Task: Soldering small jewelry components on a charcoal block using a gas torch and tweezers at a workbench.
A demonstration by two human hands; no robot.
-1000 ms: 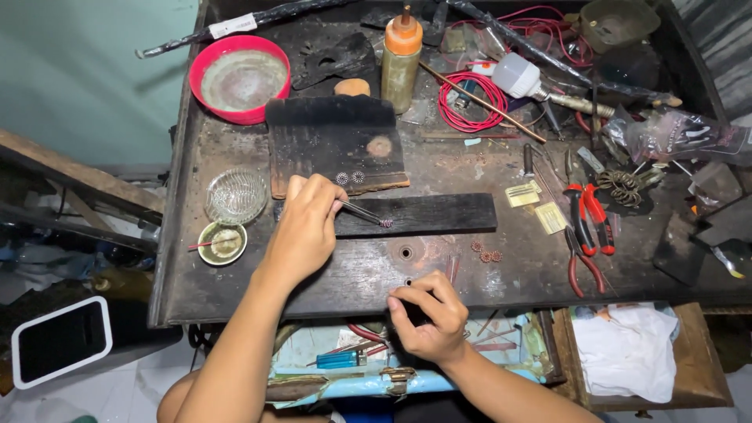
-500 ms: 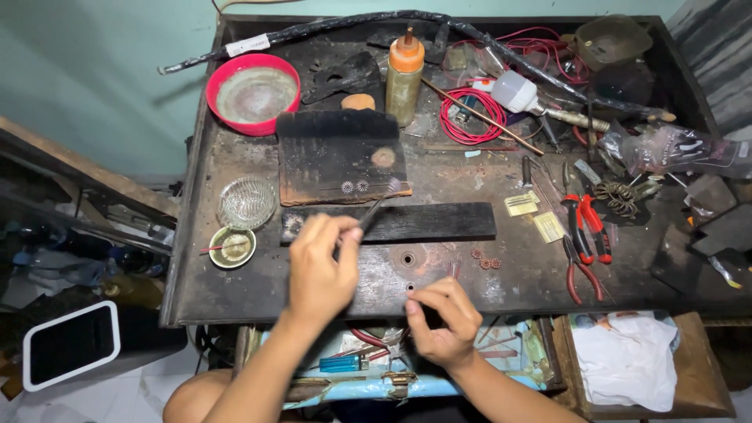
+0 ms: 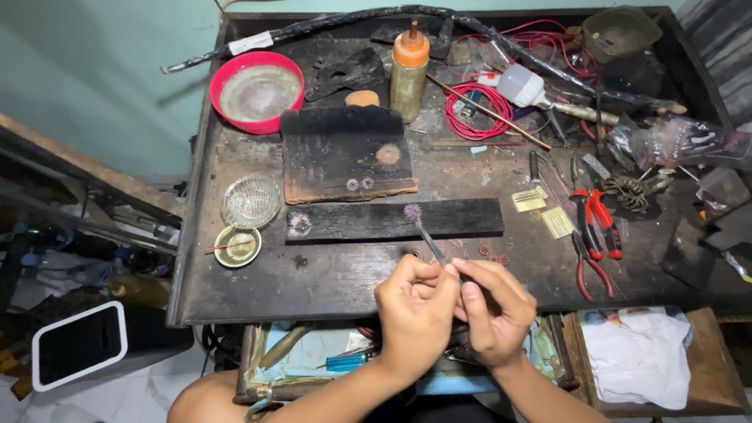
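My left hand [image 3: 415,309] and my right hand [image 3: 495,309] meet at the near edge of a dark, scorched workbench [image 3: 235,290]. Together they pinch thin tweezers [image 3: 429,239], which point away from me. A small round filigree piece [image 3: 412,211] sits at the tweezers' tip, over a long charred wooden strip [image 3: 470,218]. Another small round piece [image 3: 298,224] rests on that strip's left end. Two tiny round pieces [image 3: 359,184] lie on the burnt block [image 3: 337,153] behind it.
A red bowl [image 3: 257,92], an orange-capped bottle [image 3: 409,70] and red wire coils [image 3: 474,110] stand at the back. A glass dish [image 3: 251,200] and a small cup [image 3: 237,245] sit on the left. Red-handled pliers [image 3: 599,223] lie to the right. An open drawer [image 3: 313,360] holds tools.
My left hand drew back from the wooden strip toward me and joined the right hand. Both now grip the tweezers with the small piece at the tip.
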